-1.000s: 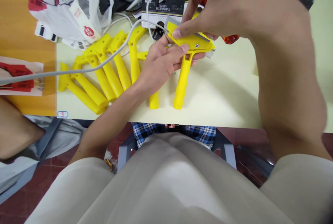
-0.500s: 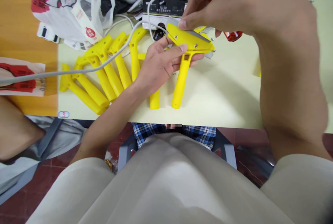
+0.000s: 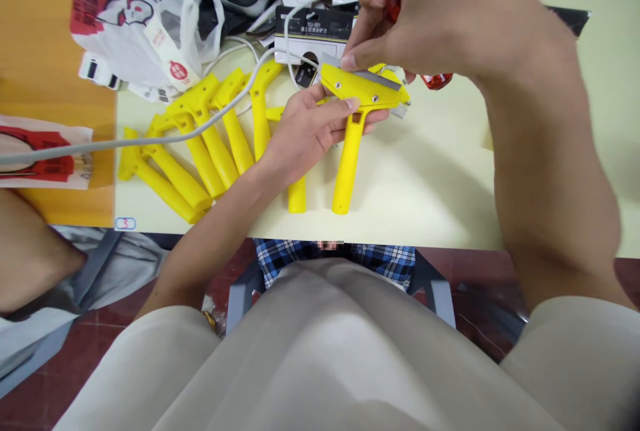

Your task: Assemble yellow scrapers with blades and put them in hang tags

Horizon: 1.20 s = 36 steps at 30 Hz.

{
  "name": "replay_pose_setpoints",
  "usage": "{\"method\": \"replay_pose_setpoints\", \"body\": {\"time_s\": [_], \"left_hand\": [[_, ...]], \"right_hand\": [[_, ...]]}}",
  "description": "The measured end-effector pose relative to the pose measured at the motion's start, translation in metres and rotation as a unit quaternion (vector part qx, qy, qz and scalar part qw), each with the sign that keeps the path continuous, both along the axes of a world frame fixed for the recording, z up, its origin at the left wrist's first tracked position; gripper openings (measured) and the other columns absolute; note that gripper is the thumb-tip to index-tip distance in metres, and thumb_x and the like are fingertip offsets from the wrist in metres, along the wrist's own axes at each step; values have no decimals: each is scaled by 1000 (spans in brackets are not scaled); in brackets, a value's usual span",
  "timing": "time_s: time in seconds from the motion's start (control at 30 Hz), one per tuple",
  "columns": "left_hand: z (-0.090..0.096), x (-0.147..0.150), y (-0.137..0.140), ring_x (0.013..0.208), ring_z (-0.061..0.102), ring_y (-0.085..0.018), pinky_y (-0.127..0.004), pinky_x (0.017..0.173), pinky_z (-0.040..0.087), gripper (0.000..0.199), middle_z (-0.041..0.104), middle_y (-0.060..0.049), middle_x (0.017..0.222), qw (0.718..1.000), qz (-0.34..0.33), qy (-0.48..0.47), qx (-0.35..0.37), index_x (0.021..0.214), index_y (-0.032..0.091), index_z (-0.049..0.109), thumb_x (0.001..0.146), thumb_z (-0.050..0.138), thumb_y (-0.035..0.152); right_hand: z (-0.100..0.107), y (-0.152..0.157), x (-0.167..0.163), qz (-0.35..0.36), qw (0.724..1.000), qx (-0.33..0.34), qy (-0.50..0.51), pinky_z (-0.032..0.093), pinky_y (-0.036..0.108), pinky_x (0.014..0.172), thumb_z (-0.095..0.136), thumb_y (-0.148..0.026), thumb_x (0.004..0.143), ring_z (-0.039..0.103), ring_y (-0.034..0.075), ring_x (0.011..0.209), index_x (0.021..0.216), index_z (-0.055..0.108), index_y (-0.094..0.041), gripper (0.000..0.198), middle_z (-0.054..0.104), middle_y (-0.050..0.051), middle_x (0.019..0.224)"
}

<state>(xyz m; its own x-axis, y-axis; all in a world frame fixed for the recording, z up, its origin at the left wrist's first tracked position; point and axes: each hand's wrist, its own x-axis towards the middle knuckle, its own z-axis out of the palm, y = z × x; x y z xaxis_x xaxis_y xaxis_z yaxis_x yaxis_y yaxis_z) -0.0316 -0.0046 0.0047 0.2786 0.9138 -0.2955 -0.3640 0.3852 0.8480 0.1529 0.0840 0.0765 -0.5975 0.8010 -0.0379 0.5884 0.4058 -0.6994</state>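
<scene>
My left hand [image 3: 313,124] is closed around the head of a yellow scraper [image 3: 349,161], its thumb on the front and its fingers behind. The scraper's handle points down toward the table's near edge. Along the top of its head lies a thin grey metal blade [image 3: 377,79]; two screws show on the yellow face. My right hand [image 3: 420,17] has thumb and fingertips on the blade's left part. Tucked in that same hand is a screwdriver with a red handle [image 3: 437,81], its metal shaft pointing up and left. Part of the scraper's far side is hidden.
Several yellow scraper handles [image 3: 173,167] lie in a row to the left, crossed by a grey cable [image 3: 195,129]. Behind are black-and-white packaging cards [image 3: 315,27] and a white-and-red plastic bag [image 3: 135,24]. Another person's limb [image 3: 35,251] is at the left edge.
The right hand has come slightly lower and left, and the blade sits closer against the scraper head. More of the screwdriver's shaft shows. The left hand has barely moved.
</scene>
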Motion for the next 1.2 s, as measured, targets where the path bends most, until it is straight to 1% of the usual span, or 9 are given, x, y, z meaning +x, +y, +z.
{"method": "replay_pose_setpoints", "body": {"time_s": [0.07, 0.17, 0.37, 0.5, 0.7, 0.87, 0.97, 1.1, 1.2], "left_hand": [[0, 0, 0, 145, 71, -35, -49, 127, 60, 14, 84, -12, 129, 1000, 4, -3, -8, 108, 18, 69, 98, 78, 14], [-2, 0, -1, 146, 71, -36, -51, 127, 60, 16, 84, -12, 130, 1000, -1, -16, 0, 109, 18, 70, 97, 79, 14], [-2, 1, -1, 147, 70, -34, -49, 127, 59, 13, 83, -11, 132, 1000, -9, -5, 5, 113, 18, 67, 102, 75, 17], [-4, 2, -2, 149, 68, -37, -53, 129, 58, 23, 82, -12, 132, 1000, 1, -8, 4, 114, 18, 66, 97, 82, 16], [-5, 5, -2, 151, 65, -42, -61, 127, 58, 46, 83, -12, 130, 999, 24, 23, -31, 132, 23, 64, 94, 90, 20], [-2, 4, -3, 149, 68, -36, -52, 125, 61, 31, 83, -11, 131, 1000, 9, 15, -5, 123, 22, 67, 97, 82, 14], [0, 3, -2, 148, 70, -32, -45, 124, 62, 23, 83, -9, 133, 1000, 5, 9, 8, 117, 21, 68, 99, 77, 11], [3, 3, -1, 146, 71, -32, -43, 122, 63, 18, 84, -9, 130, 1000, 16, 17, -13, 117, 19, 70, 102, 73, 10], [6, 4, 0, 148, 70, -32, -42, 121, 63, 15, 84, -10, 131, 999, 10, 32, -20, 116, 18, 71, 104, 70, 9]], "right_hand": [[0, 1, 1, 2, 1000, 4, -10, 30, -11, 55, 71, -16, 81, 55, -12, 67, 92, 34, -6, 39, 73, -9, 97], [1, 3, 2, 8, 1000, 5, -12, 31, -11, 55, 70, -15, 81, 54, -12, 66, 90, 35, -5, 38, 72, -9, 96], [5, 2, 3, 10, 1000, -4, -20, 32, -9, 50, 68, -14, 82, 46, -13, 52, 90, 38, -4, 32, 72, -9, 96], [7, 1, 4, 10, 999, -10, -38, 34, -4, 44, 67, -13, 83, 46, -10, 49, 90, 40, -5, 29, 72, -10, 94], [7, 4, 6, 30, 998, -7, -58, 32, 6, 36, 68, -10, 84, 41, -5, 42, 87, 42, -6, 26, 66, -12, 81], [7, 2, 4, 35, 999, -2, -36, 31, 0, 41, 66, -9, 82, 39, -8, 45, 86, 41, -5, 26, 63, -9, 77], [7, -1, 2, 25, 999, -5, -29, 32, -8, 50, 66, -9, 82, 41, -12, 51, 88, 41, -5, 26, 66, -8, 82], [7, -4, 0, 16, 1000, -4, -17, 33, -10, 55, 60, -9, 82, 45, -13, 58, 89, 40, -5, 22, 70, -6, 93], [7, -4, -1, 20, 1000, -7, -10, 34, -9, 55, 62, -10, 81, 46, -13, 57, 87, 39, -4, 24, 68, -6, 88]]}}
